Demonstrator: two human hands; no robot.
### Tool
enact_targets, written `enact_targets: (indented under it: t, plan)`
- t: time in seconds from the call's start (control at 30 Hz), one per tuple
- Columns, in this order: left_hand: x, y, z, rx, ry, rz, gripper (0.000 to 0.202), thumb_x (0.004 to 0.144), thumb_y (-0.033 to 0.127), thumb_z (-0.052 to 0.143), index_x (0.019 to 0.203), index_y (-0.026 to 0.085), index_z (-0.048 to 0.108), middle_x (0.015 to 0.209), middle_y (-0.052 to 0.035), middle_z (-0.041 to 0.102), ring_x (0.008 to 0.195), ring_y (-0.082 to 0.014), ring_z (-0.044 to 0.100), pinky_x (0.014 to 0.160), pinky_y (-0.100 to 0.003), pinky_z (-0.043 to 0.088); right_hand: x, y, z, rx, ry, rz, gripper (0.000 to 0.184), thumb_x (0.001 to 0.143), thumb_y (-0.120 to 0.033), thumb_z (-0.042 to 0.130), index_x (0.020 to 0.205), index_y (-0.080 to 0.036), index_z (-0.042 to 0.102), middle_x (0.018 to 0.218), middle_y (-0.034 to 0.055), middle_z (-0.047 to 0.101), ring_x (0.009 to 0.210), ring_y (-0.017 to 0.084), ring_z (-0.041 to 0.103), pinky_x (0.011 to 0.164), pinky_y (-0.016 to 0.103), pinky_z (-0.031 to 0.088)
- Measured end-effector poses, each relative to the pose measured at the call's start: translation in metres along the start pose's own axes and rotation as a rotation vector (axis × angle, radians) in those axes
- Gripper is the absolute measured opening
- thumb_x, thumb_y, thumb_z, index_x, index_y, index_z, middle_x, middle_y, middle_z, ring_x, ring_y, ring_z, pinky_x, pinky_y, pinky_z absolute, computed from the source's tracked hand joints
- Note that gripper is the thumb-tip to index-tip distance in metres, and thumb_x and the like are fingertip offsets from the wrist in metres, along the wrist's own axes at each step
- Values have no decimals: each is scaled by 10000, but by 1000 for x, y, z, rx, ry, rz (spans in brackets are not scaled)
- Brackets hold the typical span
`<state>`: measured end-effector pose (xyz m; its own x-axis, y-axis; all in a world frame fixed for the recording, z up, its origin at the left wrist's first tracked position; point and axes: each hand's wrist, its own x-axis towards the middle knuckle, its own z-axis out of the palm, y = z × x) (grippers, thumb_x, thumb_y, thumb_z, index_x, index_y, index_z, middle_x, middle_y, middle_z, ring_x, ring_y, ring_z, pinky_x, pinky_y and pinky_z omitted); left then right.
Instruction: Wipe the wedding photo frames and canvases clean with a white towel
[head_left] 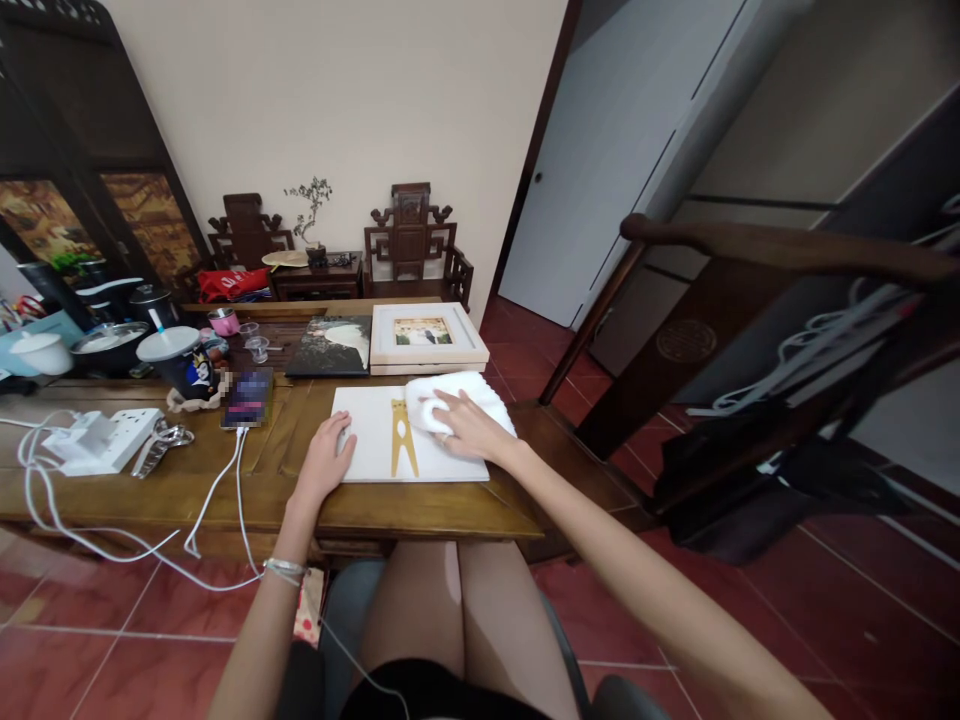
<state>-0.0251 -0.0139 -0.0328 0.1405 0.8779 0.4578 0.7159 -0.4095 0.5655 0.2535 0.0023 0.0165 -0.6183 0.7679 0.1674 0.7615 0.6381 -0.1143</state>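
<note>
A white rectangular board (367, 430) with a gold long-legged animal figure (403, 440) lies flat on the wooden table. My left hand (324, 458) rests at its left edge, with thumb and fingers apart. On the right part of the board, my right hand (472, 428) presses on a bunched white cloth (487, 392), some of it gathered up between the fingers. The cloth hides the board's upper right corner and reaches past its right edge.
Behind the board lie a framed picture (431, 350) and a dark picture panel (330, 346). To the left are a phone (247, 397) with charging cables, a power strip (112, 440) and a lidded cup (176, 360). A wooden chair (690, 320) stands at the right.
</note>
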Motion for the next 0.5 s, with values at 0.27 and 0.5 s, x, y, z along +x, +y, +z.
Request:
enact_targets:
  t: [0.27,0.5]
  plan:
    - [-1,-2,2,-10,12,3,321,855,282,487,1126,164,613,1289,-130,591,1246,-252,512,1104,-468,344,-55,-30,-7,59,-18,-104,192,767,-138,514,917,-182,626,1435,113,462,1388,327,282,1096,608,205]
    - [0,-2,0,5,-7,7,326,852,276,487,1119,147,620,1283,-145,597,1248,-258,514,1094,-469,359,19,2,-6,-2,-3,71,258,856,-180,450,1056,-113,599,1310,218,544,1229,353,484,1009,542,326]
